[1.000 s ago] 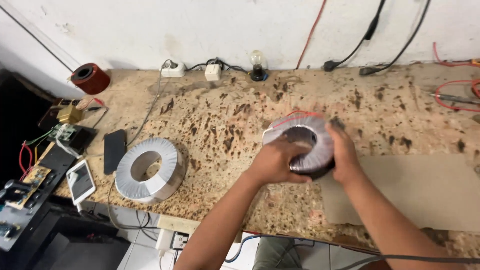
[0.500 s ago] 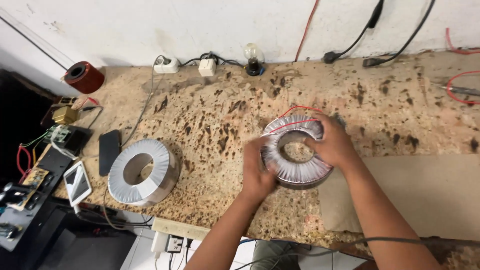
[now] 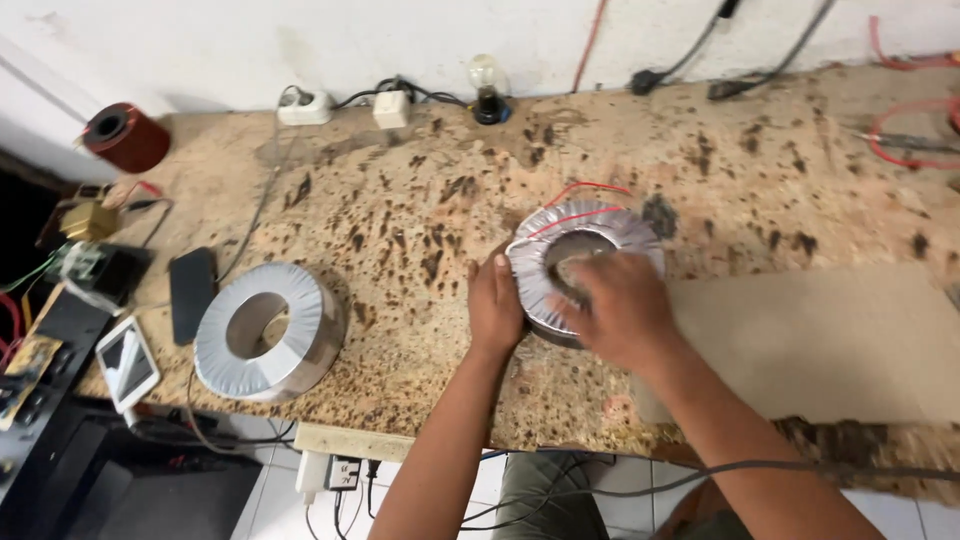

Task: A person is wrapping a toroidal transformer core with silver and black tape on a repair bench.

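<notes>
Both hands are on a silver tape-wrapped ring coil (image 3: pixel 585 265) that lies flat on the speckled workbench (image 3: pixel 400 210), just in front of the person. The left hand (image 3: pixel 495 305) is pressed against the near-left side of the ring, fingers curled up along its outer wall, which looks like a bracing hold to keep it from sliding. The right hand (image 3: pixel 615 310) lies over the near part of the ring with its fingers spread across the top and toward the centre hole; it is blurred, so I cannot tell whether it grips anything or only rests there. Thin red wires (image 3: pixel 590 200) come off the far edge of the ring, away from both hands. Just right of the right hand lies a flat sheet of brown cardboard (image 3: pixel 820 340). Well to the left of the left hand sits a second ring coil (image 3: pixel 268 330), also flat and untouched, and beyond it a dark phone (image 3: pixel 192 295) and a white phone (image 3: pixel 128 362) near the bench edge. Far from the hands, along the wall, stand a bare light bulb (image 3: pixel 487 85), white sockets (image 3: pixel 392 108) and a red spool (image 3: pixel 125 137).
</notes>
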